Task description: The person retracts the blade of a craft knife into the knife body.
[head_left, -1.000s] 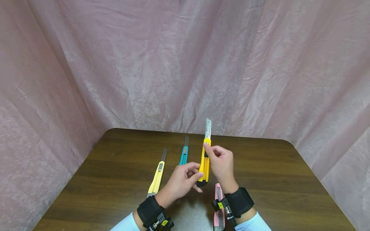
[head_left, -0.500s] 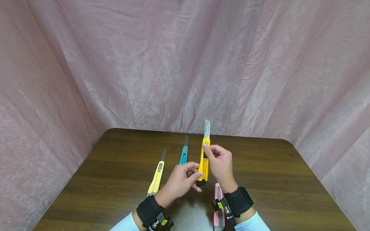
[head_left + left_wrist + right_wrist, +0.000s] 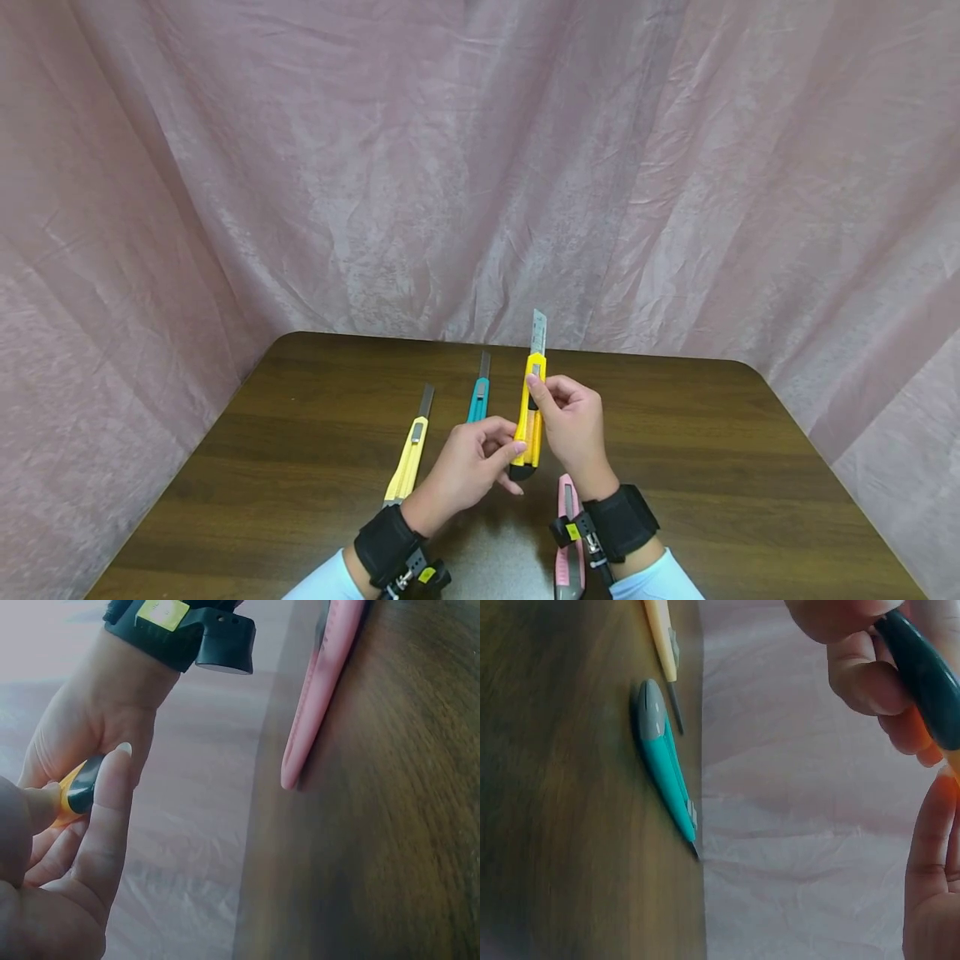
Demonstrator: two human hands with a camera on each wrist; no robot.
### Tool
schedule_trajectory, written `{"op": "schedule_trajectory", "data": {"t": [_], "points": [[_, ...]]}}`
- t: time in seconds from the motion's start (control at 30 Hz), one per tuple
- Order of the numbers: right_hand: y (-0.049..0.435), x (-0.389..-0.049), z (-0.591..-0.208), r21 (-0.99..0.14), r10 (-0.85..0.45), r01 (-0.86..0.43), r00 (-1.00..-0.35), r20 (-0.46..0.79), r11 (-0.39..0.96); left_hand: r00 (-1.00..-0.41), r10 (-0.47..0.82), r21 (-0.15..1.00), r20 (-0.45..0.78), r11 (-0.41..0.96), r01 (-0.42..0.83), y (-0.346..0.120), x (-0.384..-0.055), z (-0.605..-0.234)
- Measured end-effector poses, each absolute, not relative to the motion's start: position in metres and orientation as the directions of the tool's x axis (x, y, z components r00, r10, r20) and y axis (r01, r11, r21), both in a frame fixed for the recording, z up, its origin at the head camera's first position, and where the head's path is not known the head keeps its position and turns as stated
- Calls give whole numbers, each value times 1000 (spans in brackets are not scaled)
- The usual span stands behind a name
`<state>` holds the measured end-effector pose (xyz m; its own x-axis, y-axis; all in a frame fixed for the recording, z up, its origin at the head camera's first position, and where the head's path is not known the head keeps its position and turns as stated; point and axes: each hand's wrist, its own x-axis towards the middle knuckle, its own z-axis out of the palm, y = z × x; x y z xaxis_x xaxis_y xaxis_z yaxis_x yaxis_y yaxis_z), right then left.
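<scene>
In the head view my two hands hold up a yellow utility knife (image 3: 532,417) with a black end, its blade (image 3: 538,332) out and pointing up. My right hand (image 3: 573,421) pinches the upper part of the handle, thumb at the slider. Lower down, my left hand (image 3: 476,462) pinches the handle near its black end cap (image 3: 922,679). A teal utility knife (image 3: 477,400) lies behind my left hand, partly covered by it. Left of that lies a pale yellow utility knife (image 3: 407,462). Both show bare blades. A pink utility knife (image 3: 564,567) lies beneath my right wrist, partly hidden.
All the loose knives lie on a dark brown wooden table (image 3: 712,467) with rounded far corners. A pinkish curtain (image 3: 450,167) hangs behind the table and along its sides. Each wrist wears a black strap (image 3: 390,546) with a small camera.
The blade shows slightly less length above the yellow handle than a second ago. The knife and my right hand have shifted a little to the left. Both hands keep their grip.
</scene>
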<state>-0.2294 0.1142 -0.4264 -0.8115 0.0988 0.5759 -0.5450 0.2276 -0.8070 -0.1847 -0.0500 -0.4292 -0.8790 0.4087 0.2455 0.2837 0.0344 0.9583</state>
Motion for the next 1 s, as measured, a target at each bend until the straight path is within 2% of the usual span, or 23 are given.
{"op": "schedule_trajectory", "data": {"t": [0.3, 0.5, 0.7, 1.0], "points": [[115, -229, -427, -829, 66, -501, -845, 531, 250, -885, 402, 959, 237, 51, 280, -51, -181, -421], [110, -214, -408, -823, 38, -523, -839, 543, 220, -889, 394, 961, 235, 41, 272, -50, -192, -439], [105, -202, -393, -851, 71, -451, -872, 485, 268, -882, 391, 953, 261, 40, 300, -52, -198, -447], [113, -225, -424, -825, 35, -499, -850, 525, 267, -874, 396, 948, 280, 29, 317, -53, -199, -448]]}}
